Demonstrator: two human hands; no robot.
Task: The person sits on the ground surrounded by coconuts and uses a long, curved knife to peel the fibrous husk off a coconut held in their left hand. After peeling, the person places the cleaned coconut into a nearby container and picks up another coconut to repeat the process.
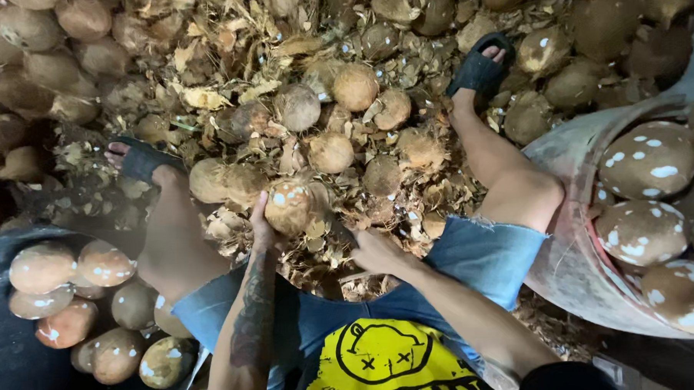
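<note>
Head view, looking down between the knees. Left hand [262, 225] is closed around a husked coconut [290, 206], lifted just above the heap of husk scraps [228, 91] between the feet. Right hand [376, 252] lies low on the scraps; whether its fingers are curled or spread I cannot tell, they sink into the fibre.

I judge the step to be picking a nut from the pile for trimming. Next move calls for steadying it with both hands.

Hidden: any tool, and the far sides of the dark tub [15, 368] and the pale basin [572, 264], both cut off at frame edges.
</note>
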